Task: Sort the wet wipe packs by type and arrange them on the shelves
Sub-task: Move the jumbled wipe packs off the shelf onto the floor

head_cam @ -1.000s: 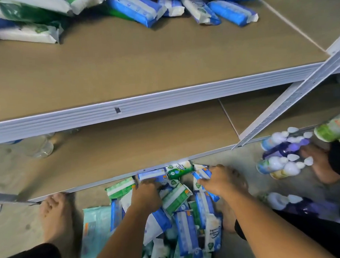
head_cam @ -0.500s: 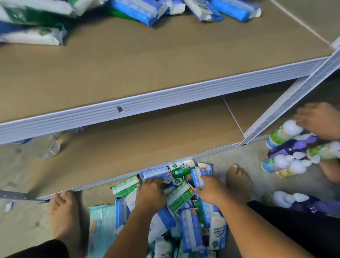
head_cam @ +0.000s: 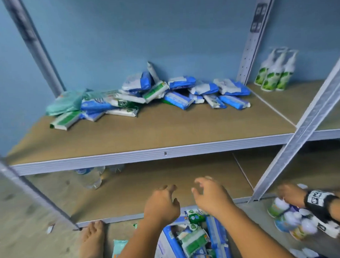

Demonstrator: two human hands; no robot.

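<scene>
Presently mid-sort: left hand [head_cam: 161, 205] and right hand [head_cam: 213, 197], each grip spread and empty, hover over wet wipe packs [head_cam: 193, 243] piled on the floor [head_cam: 19, 223] before the lower shelf [head_cam: 138, 192]; next move probably needs a pinch on one type.

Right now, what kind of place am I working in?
Probably a stockroom or shop backroom: metal shelving, a heap of wet wipe packs on one shelf, pump bottles grouped on the next.
</scene>
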